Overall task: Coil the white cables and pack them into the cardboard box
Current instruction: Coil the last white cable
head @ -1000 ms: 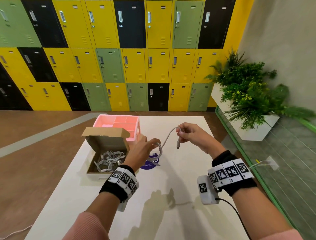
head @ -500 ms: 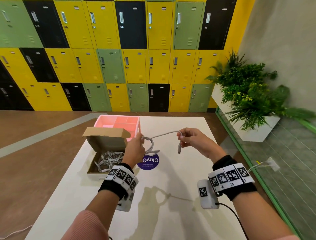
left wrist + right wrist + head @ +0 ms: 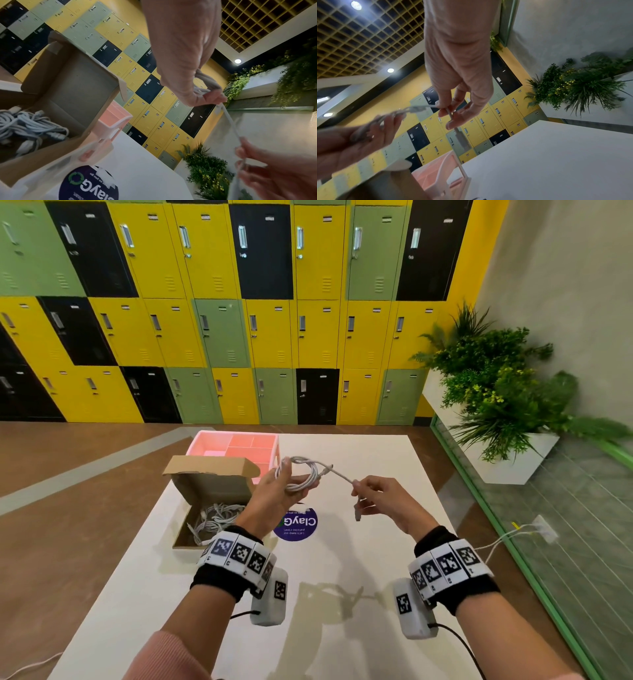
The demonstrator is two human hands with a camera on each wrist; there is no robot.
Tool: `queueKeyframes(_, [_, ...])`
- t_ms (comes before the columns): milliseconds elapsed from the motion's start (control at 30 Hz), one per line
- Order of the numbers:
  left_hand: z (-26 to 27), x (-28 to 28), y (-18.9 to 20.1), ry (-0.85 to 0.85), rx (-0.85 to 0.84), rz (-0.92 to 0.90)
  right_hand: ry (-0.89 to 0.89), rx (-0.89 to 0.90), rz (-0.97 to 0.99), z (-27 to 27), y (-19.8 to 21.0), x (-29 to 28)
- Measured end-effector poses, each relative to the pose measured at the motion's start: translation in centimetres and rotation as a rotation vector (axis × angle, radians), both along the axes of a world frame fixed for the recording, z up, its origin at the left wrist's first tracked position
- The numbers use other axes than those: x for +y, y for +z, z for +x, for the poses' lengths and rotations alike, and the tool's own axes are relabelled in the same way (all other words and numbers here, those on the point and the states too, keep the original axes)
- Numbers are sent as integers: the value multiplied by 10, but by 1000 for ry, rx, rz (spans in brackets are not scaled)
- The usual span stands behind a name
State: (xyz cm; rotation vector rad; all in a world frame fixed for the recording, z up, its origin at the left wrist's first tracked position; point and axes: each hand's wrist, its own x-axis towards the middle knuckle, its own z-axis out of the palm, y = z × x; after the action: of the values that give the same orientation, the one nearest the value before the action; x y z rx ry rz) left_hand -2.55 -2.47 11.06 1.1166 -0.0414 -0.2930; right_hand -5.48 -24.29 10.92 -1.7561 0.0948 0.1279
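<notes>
My left hand (image 3: 278, 495) holds a coil of white cable (image 3: 306, 474) in the air above the table, right of the open cardboard box (image 3: 209, 489). From the coil a short straight stretch runs right to my right hand (image 3: 376, 497), which pinches it near the end. The plug (image 3: 357, 513) dangles below those fingers. In the left wrist view the left fingers (image 3: 212, 96) grip the loops and the cable (image 3: 230, 121) runs down to the right hand (image 3: 267, 174). Several coiled white cables (image 3: 214, 520) lie inside the box (image 3: 72, 86).
A pink divided tray (image 3: 239, 445) stands just behind the box. A round purple sticker (image 3: 298, 525) marks the white table (image 3: 342, 628) under my hands. A planter with green plants (image 3: 496, 405) stands off the table's right side. Lockers fill the back wall.
The left hand has risen and turned, and more cable is wound into its loops. The free stretch to the right hand has shortened, and the right hand has dropped slightly.
</notes>
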Motion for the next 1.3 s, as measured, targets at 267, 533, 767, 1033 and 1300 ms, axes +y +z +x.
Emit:
queueKeyframes(267, [-4,-13,-2,11,-31,53,-103,-73,-51,7,-19,31])
queueKeyframes(533, [-8,-19,-11,33,-97,72,85,-144,-237,7,-23,60])
queueKeyframes(767, [-8,-18,-18,51,-135,157,259,0,497,-1,-8,60])
queueKeyframes(1033, [-8,-17,-26,-62,-149,361,18,-16,286,-2,-10,66])
queueKeyframes(1300, [-4,-16,-26,42,-106,515,-98,-63,190,-2,-8,64])
